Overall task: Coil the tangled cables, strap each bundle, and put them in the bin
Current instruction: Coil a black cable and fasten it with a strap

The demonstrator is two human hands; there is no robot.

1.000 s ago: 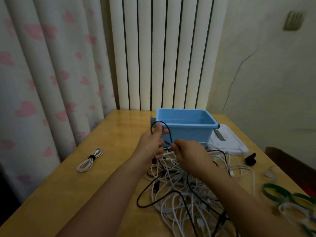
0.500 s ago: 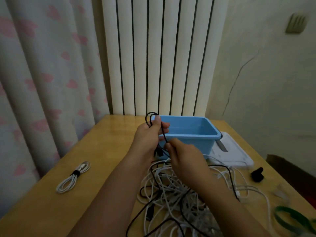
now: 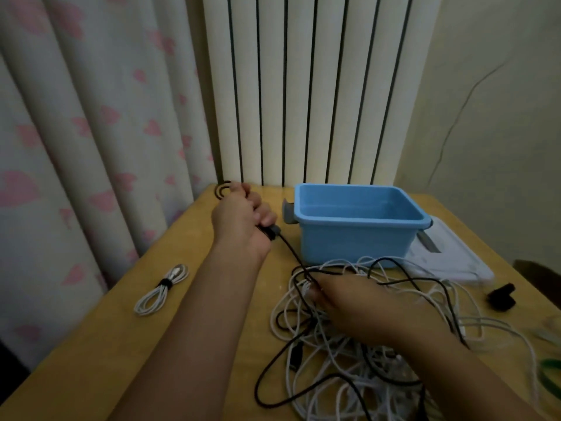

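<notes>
My left hand (image 3: 241, 217) grips a black cable (image 3: 291, 249), with small loops sticking out above the fist and a plug end below it. The cable runs taut down to my right hand (image 3: 358, 305), which pinches it over a tangled heap of white and black cables (image 3: 349, 360) on the wooden table (image 3: 91, 360). An empty blue bin (image 3: 358, 235) stands behind the heap. One white cable bundle (image 3: 162, 290), coiled and tied with a black strap, lies at the left of the table.
A white lid (image 3: 455, 262) lies behind and right of the bin. A small black strap (image 3: 502, 296) sits at the right, green straps (image 3: 551, 375) near the right edge. A curtain and a radiator stand behind the table.
My left hand has moved left and away from the bin, pulling the black cable taut. My right hand has dropped down onto the heap.
</notes>
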